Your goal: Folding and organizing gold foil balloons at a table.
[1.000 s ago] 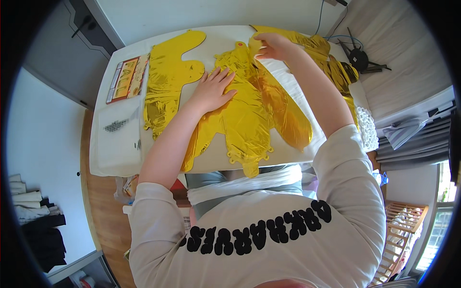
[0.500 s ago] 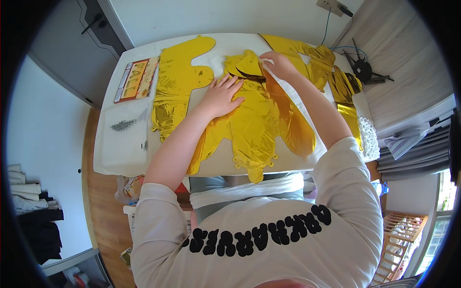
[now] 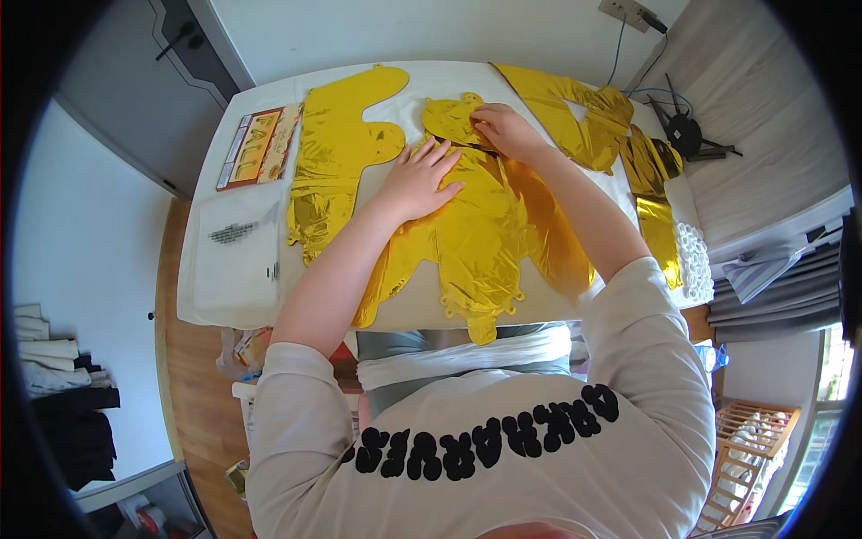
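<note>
A flat gold foil balloon lies in the middle of the white-covered table, its lower end at the near edge. My left hand rests on its upper left part, palm down with fingers spread. At the balloon's top, a rounded flap of gold foil lies over a dark crease. The curled fingers of my right hand grip the right side of this flap; the fingertips are partly hidden. Left of my hands lies a second flat gold foil balloon, and more gold foil stretches along the far right.
A printed card packet and a translucent plastic bag lie on the table's left side. At the right edge are a black router-like device with antennas and a heap of white loops. A grey door stands behind left.
My right hand has moved left and nearer onto the top flap, which now lies flatter. My left hand stays spread on the balloon.
</note>
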`<state>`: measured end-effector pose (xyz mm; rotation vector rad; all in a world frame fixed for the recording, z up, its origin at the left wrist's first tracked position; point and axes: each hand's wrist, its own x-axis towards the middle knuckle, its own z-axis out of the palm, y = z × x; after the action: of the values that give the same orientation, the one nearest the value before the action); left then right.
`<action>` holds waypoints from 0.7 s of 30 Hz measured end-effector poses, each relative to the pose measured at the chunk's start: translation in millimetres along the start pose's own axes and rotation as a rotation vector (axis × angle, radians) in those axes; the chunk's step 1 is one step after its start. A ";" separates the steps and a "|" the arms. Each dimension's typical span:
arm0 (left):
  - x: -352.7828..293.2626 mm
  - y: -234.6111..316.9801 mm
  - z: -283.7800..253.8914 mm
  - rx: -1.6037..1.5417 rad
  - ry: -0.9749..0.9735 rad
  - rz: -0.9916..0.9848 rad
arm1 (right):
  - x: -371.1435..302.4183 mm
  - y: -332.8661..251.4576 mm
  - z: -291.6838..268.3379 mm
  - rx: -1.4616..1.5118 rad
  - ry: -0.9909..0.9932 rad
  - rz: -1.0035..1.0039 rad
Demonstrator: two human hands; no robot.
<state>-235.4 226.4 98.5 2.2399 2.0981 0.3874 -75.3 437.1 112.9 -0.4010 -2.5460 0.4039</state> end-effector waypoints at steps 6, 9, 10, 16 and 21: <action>-1.2 -0.5 -0.2 -0.002 0.005 -0.001 | 4.1 -1.4 5.6 -0.006 -0.023 0.013; 0.0 -0.9 1.0 0.001 0.021 0.009 | 3.4 -0.2 7.7 -0.053 -0.036 0.032; -0.9 -1.1 0.6 -0.003 0.019 0.005 | 3.6 -2.6 9.0 -0.076 -0.047 0.051; -3.4 2.4 -4.7 -0.007 -0.011 -0.011 | 2.1 -4.9 8.0 0.124 0.057 0.113; -0.7 4.9 -5.4 -0.014 -0.008 0.000 | 8.1 16.2 -3.8 0.187 0.175 0.301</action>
<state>-231.8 224.6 104.6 2.2307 2.0848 0.3908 -76.6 455.6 113.8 -0.7187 -2.2584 0.6803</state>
